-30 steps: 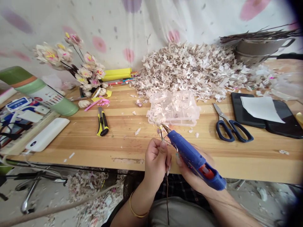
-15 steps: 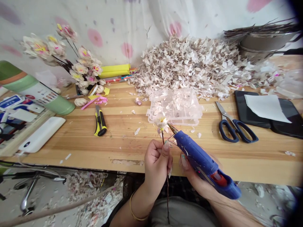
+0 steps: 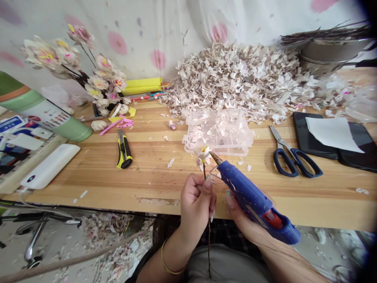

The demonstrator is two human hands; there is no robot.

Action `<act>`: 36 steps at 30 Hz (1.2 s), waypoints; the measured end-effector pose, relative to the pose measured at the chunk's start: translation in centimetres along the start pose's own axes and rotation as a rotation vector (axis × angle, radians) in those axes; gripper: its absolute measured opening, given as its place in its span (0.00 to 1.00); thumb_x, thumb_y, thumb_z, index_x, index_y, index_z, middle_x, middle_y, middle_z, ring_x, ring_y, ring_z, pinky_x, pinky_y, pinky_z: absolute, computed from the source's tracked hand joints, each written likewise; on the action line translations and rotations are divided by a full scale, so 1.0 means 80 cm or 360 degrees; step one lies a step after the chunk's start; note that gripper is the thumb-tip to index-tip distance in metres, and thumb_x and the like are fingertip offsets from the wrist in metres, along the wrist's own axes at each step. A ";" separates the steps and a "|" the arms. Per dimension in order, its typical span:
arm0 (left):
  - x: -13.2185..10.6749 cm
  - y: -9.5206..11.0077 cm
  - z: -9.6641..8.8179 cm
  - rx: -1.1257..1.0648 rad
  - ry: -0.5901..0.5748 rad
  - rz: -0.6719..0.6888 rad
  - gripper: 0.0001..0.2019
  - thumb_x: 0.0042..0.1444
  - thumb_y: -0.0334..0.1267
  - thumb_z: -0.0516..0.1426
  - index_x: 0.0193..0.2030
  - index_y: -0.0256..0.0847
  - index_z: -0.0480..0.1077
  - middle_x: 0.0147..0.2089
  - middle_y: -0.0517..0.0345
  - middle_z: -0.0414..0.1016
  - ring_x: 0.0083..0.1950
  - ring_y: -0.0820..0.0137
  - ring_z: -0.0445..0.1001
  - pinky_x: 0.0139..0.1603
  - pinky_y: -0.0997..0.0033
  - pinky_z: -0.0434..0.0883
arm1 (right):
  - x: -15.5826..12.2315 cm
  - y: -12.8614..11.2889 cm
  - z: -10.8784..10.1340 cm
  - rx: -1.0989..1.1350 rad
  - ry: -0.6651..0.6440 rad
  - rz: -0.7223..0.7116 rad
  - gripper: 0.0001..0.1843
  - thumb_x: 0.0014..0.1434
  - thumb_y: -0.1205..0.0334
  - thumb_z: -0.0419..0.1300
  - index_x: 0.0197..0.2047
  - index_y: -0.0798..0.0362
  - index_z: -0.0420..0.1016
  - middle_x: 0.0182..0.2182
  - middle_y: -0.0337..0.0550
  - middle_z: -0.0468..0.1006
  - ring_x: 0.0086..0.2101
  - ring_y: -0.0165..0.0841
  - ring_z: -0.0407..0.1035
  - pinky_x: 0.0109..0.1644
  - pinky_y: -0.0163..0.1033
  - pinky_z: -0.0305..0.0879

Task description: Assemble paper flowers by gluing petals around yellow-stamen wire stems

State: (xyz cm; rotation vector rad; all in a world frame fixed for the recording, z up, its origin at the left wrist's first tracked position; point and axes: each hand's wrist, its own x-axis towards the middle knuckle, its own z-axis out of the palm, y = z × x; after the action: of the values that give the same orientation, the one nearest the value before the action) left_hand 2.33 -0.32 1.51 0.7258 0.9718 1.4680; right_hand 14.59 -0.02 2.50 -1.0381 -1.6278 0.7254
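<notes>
Left hand (image 3: pixel 194 202) has a thin brown twig (image 3: pixel 209 243) pinched between thumb and fingers, and the right hand (image 3: pixel 240 218) is wrapped around a blue glue gun (image 3: pixel 246 192). Most of the right fingers are behind the gun, so can't tell you if the trigger's squeezed. The twig stands roughly upright, its lower end hanging down over the person's lap, and at its top sits a small whitish flower (image 3: pixel 202 151) with a yellow middle. The nozzle points right at that flower's edge, super close, but from here I can't tell if they're touching.

Just past the flower on the wooden surface (image 3: pixel 159 173) there's a clear plastic box (image 3: pixel 235 151) with pale petals in it, and behind that a huge heap of petals (image 3: pixel 235 78) against the curtain. Scissors (image 3: pixel 278 138) lie off to the right, a yellow-and-black cutter (image 3: pixel 125 151) to the left, with a bunch of finished-looking flowers (image 3: pixel 98 82) behind it.
</notes>
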 end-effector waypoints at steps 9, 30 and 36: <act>0.000 -0.001 -0.001 -0.0015 -0.0015 -0.0006 0.20 0.58 0.51 0.62 0.28 0.42 0.58 0.12 0.73 0.60 0.11 0.84 0.53 0.10 0.89 0.52 | 0.000 -0.001 0.000 -0.0033 0.0001 -0.0060 0.10 0.59 0.67 0.59 0.28 0.47 0.64 0.23 0.36 0.69 0.22 0.32 0.67 0.25 0.38 0.67; 0.000 0.000 -0.002 -0.0040 -0.0003 -0.0028 0.20 0.57 0.51 0.63 0.29 0.42 0.59 0.12 0.74 0.61 0.11 0.84 0.55 0.11 0.90 0.54 | 0.010 -0.010 -0.002 -0.0098 -0.0071 -0.0169 0.10 0.58 0.69 0.58 0.29 0.46 0.62 0.20 0.35 0.70 0.19 0.31 0.64 0.27 0.39 0.68; 0.000 0.001 -0.003 -0.0017 0.0015 -0.0033 0.20 0.56 0.52 0.63 0.29 0.41 0.59 0.12 0.74 0.60 0.11 0.84 0.54 0.11 0.90 0.54 | 0.011 -0.011 0.000 -0.0077 -0.0075 -0.0185 0.11 0.57 0.70 0.57 0.28 0.47 0.61 0.20 0.34 0.68 0.20 0.31 0.66 0.25 0.37 0.67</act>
State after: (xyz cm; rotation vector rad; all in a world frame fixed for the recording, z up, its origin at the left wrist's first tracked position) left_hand 2.10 -0.34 1.45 0.6996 0.9754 1.4588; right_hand 14.29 0.38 3.61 -0.9583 -1.7387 0.6402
